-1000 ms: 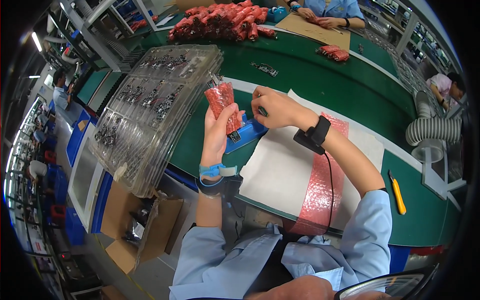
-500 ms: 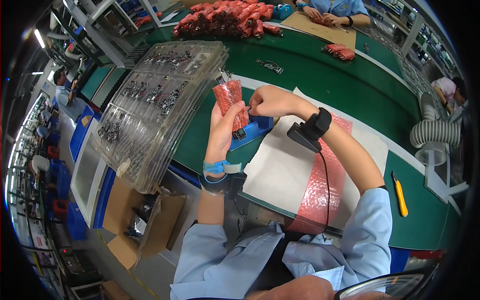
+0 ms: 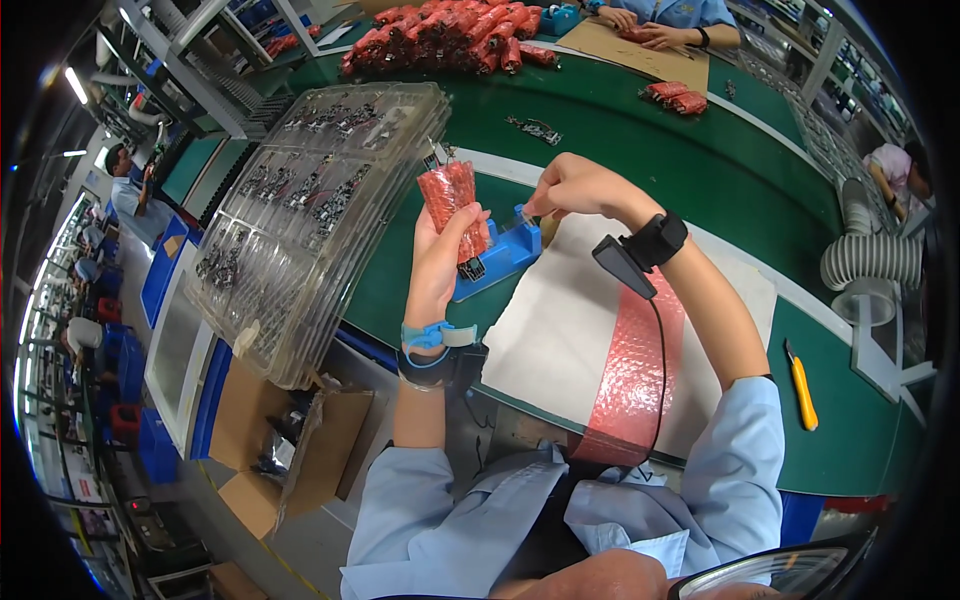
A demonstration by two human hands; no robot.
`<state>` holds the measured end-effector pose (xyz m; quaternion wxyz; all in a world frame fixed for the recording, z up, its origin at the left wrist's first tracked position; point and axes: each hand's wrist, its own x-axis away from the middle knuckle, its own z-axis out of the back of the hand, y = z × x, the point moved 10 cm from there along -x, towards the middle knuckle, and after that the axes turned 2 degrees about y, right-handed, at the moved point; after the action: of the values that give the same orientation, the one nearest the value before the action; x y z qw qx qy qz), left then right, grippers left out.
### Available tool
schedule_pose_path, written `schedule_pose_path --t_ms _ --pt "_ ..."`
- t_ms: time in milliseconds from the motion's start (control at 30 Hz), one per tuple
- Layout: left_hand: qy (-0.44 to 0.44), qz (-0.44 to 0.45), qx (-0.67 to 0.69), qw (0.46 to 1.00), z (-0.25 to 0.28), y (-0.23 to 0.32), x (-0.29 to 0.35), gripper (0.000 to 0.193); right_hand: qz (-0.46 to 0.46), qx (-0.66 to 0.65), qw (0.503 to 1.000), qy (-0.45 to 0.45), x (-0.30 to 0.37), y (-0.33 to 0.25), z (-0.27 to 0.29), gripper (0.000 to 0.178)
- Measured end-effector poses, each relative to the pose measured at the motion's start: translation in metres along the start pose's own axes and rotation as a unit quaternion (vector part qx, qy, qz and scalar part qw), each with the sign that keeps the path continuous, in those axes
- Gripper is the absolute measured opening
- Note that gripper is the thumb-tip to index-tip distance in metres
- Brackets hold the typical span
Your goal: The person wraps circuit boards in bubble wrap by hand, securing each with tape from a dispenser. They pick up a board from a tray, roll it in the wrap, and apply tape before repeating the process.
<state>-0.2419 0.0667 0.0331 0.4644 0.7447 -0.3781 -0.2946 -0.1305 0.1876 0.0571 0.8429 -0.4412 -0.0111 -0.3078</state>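
My left hand (image 3: 448, 245) is wrapped round a bundle rolled in red bubble wrap (image 3: 450, 203). The bundle stands nearly upright, with dark and metallic parts poking out at both ends. My right hand (image 3: 577, 188) has its thumb and fingers pinched at the end of a blue tape dispenser (image 3: 503, 258), on what looks like clear tape, barely visible. The dispenser sits just right of the bundle. Below my right forearm, a long strip of red bubble wrap (image 3: 630, 375) lies across a white sheet (image 3: 555, 335) and hangs over the table's near edge.
Stacked clear plastic trays (image 3: 300, 215) with small electronic parts stand at left. A yellow-handled cutter (image 3: 802, 392) lies at right. Across the green table (image 3: 640, 170) are a loose part (image 3: 535, 130), a heap of red-wrapped bundles (image 3: 440, 38) and a co-worker's hands (image 3: 655, 35). An open carton (image 3: 320, 440) stands lower left.
My right hand has moved right and slightly up, away from the bundle, to the dispenser's end. My left hand has shifted slightly left with the bundle still in it.
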Motion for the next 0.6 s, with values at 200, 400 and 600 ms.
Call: schedule_pose_path --t_ms 200,400,600 --pt "-0.002 0.005 -0.017 1.0 0.0 0.0 -0.001 0.03 -0.003 -0.117 0.993 -0.011 0.002 0.036 0.016 0.027" --pt "-0.006 0.004 -0.024 1.0 0.0 -0.002 -0.001 0.029 0.022 -0.128 0.992 -0.009 -0.002 0.038 0.023 0.029" --pt "-0.006 0.007 -0.028 1.0 0.003 -0.003 -0.002 0.03 0.002 -0.056 0.998 0.02 -0.001 0.038 0.035 0.024"
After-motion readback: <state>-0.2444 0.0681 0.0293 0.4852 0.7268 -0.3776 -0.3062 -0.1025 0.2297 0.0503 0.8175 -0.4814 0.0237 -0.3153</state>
